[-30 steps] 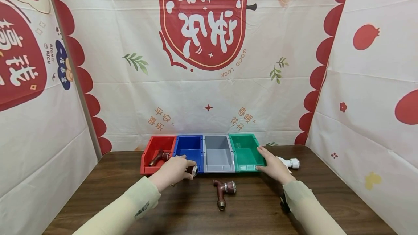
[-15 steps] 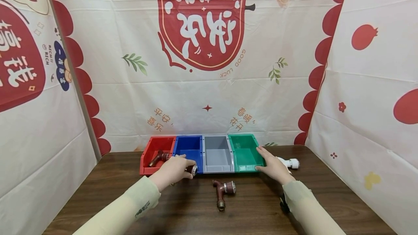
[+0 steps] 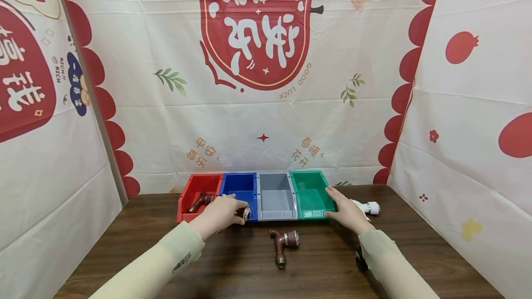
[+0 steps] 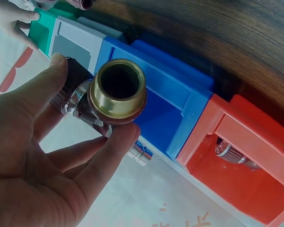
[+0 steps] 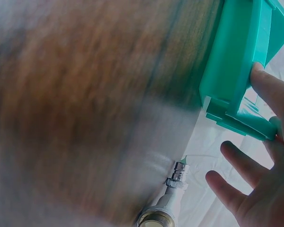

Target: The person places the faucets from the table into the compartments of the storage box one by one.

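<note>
In the left wrist view, my left hand (image 4: 52,156) grips a brown tap (image 4: 87,111) between thumb and fingers, its brass threaded end facing the camera. In the head view that hand covers most of the tap, over the front of the blue bin (image 3: 241,182). My right hand (image 3: 348,211) rests on the right side of the green bin (image 3: 309,188), thumb and index finger touching its rim, the other fingers spread. Another brown tap (image 3: 201,202) lies in the red bin (image 3: 189,197). A third brown tap (image 3: 280,246) lies on the table before the grey bin (image 3: 277,193).
A white tap (image 3: 370,207) lies right of the green bin, partly behind my right hand. All the bins stand side by side on the wooden table (image 3: 324,266), close to the printed cloth (image 3: 257,119) at the back. More cloth hangs on both sides.
My left hand has risen slightly with the brown tap, toward the blue bin. My right hand stays at the green bin, and the head view has shifted a little.
</note>
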`<state>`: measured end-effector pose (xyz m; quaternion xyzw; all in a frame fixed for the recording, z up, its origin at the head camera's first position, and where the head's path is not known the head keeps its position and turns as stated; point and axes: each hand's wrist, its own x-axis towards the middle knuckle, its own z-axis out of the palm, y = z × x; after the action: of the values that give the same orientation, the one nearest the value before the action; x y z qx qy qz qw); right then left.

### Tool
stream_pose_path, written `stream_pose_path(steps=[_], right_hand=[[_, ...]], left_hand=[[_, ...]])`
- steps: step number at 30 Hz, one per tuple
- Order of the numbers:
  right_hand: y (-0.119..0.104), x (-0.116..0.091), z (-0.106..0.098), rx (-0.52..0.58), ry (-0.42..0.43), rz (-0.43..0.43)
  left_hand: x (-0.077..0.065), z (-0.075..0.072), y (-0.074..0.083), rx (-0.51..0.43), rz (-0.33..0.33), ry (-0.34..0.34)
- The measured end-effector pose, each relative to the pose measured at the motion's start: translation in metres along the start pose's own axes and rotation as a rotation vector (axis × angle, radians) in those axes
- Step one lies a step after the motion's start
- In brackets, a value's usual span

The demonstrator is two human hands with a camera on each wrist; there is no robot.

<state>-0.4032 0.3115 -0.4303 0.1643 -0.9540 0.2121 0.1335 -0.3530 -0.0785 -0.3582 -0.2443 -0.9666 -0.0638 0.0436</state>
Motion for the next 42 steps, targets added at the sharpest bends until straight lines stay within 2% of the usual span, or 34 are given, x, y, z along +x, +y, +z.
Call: stream_pose_path(steps=[9, 26, 42], right_hand=[[0.0, 0.0, 0.0, 0.002, -0.008, 0.007], [-0.001, 0.0, -0.001, 0.008, 0.002, -0.012], [0.0, 0.001, 0.0, 0.006, 0.002, -0.001]], left_hand=[[0.003, 0.0, -0.001, 0.02, 0.023, 0.013], [0.006, -0.002, -0.002, 0.008, 0.028, 0.005], [0.012, 0.0, -0.005, 0.008, 0.003, 0.021]])
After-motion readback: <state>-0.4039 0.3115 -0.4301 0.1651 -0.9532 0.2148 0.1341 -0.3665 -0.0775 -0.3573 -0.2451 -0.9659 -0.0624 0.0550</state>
